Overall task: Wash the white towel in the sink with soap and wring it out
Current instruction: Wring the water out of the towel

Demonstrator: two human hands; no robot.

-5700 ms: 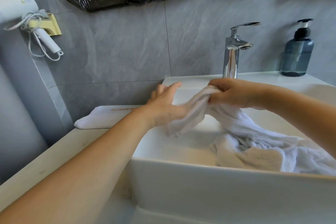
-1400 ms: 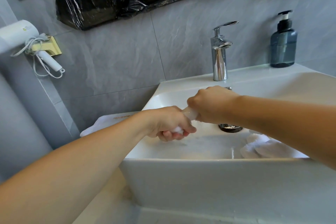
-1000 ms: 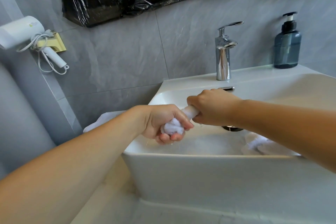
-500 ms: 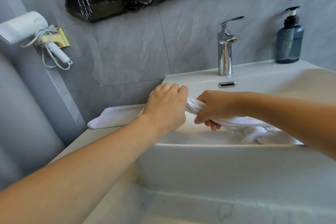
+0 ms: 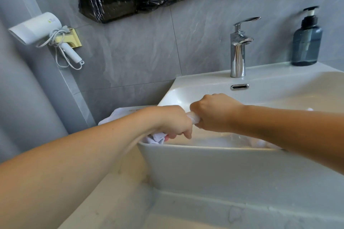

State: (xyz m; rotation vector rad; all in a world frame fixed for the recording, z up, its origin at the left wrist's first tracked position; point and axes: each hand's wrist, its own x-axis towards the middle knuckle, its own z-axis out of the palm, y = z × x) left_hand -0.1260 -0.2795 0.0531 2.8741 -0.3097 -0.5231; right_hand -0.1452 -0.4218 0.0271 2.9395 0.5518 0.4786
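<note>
White towel twisted into a rope above the sink's left front corner, clamped in left hand and right hand, fists nearly touching. Behind: faucet, soap bottle. Folded cloth on tabletop, left.

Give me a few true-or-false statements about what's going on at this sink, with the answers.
1. Both hands grip the white towel. True: the left hand and right hand hold a twisted stretch of it.
2. Water is running from the faucet. False: no stream shows.
3. The soap dispenser stands on the sink ledge, right of the faucet. True.
4. The hair dryer lies in the basin. False: it hangs on the wall at left.
</note>
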